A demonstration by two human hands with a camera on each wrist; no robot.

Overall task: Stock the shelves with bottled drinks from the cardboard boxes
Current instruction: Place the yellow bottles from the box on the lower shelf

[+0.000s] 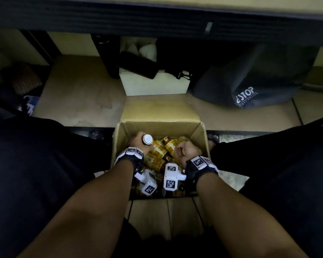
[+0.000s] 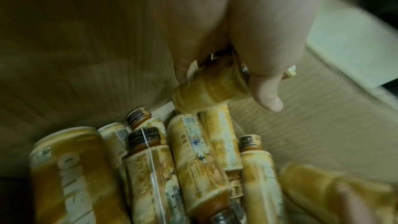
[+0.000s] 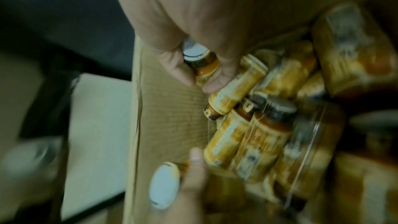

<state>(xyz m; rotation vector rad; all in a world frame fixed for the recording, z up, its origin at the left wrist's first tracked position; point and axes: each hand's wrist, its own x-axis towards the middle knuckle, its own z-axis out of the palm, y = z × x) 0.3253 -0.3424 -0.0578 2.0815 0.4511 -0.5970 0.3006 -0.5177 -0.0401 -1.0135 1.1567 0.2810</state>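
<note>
An open cardboard box (image 1: 157, 127) sits on the floor between my legs, with several amber bottled drinks (image 1: 157, 161) lying loose in it. My left hand (image 1: 140, 141) is at the box's left side and grips one bottle (image 1: 147, 139) around its upper part, white cap up. The left wrist view shows the same hand (image 2: 247, 40) curled round that bottle (image 2: 215, 88), above the pile (image 2: 193, 159). My right hand (image 1: 187, 151) is in the box's right half. Its fingers (image 3: 224, 76) and thumb pinch the neck of a second white-capped bottle (image 3: 200, 62).
A dark shelf edge (image 1: 157, 17) runs across the top of the head view. Under it stand a white box (image 1: 153, 84), black items, and a dark bag (image 1: 250, 81) printed "STOP". A beige board (image 1: 78, 86) lies to the left. My knees flank the box.
</note>
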